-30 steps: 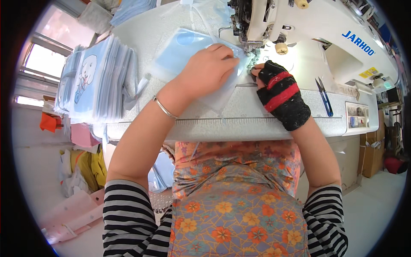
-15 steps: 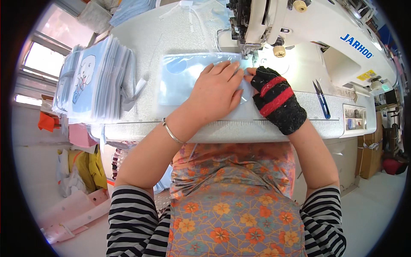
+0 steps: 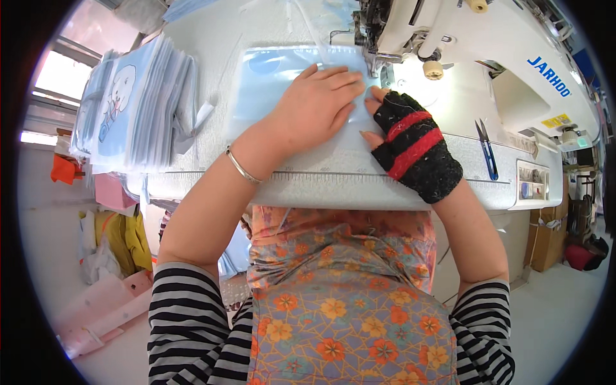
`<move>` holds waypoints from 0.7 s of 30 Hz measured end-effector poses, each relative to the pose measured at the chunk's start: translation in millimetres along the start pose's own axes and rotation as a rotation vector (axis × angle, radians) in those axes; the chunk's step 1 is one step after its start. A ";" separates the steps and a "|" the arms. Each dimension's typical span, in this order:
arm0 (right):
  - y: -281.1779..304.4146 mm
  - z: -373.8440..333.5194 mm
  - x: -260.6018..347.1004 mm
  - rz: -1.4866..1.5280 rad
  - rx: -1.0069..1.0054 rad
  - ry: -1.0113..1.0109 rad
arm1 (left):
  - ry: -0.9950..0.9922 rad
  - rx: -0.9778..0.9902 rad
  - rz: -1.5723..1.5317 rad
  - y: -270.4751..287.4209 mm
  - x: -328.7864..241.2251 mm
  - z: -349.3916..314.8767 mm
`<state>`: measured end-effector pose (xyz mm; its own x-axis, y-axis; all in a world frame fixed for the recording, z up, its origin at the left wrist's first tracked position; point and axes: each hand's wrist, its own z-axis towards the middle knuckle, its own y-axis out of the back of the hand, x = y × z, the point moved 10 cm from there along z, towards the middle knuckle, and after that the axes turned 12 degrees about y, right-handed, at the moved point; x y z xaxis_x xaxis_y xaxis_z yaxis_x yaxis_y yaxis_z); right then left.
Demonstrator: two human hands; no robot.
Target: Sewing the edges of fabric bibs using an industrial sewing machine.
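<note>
Ok so from my end, watching through the head cam: the sheet (image 3: 266,83) is blue and glossy, lying flat on the surface (image 3: 308,196), back from the front edge. Long axis looks to run left to right, though its near edge is hard to make out. Its right end sits just beside the machine's foot (image 3: 385,72); can't tell if any is under it.

My left hand (image 3: 317,106) is on top of it, open, palm down, fingers nearly straight, pressing rather than gripping. So left's the nearer one. My right hand (image 3: 417,144), gloved, is half curled at the sheet's right end, fingertips about there; can't tell if it's pinching anything.

Headcount: one sheet under hand, one machine (image 3: 443,48), one pair of snips (image 3: 489,151) toward the surface's right end, one glove, one bangle (image 3: 242,165). One stack (image 3: 144,112) at the left end, too many layers to count.
</note>
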<state>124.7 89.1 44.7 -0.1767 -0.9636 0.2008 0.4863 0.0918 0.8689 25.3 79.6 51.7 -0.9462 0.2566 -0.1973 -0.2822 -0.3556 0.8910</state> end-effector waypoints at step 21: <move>-11.5 -4.0 -3.7 -0.102 0.052 -0.013 | 0.038 0.081 0.108 -2.5 -0.1 -2.2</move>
<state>123.2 90.5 32.1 -0.2340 -0.9653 0.1156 0.4205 0.0067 0.9073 25.7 78.5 48.5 -0.9762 0.1859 -0.1119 -0.1656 -0.3051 0.9378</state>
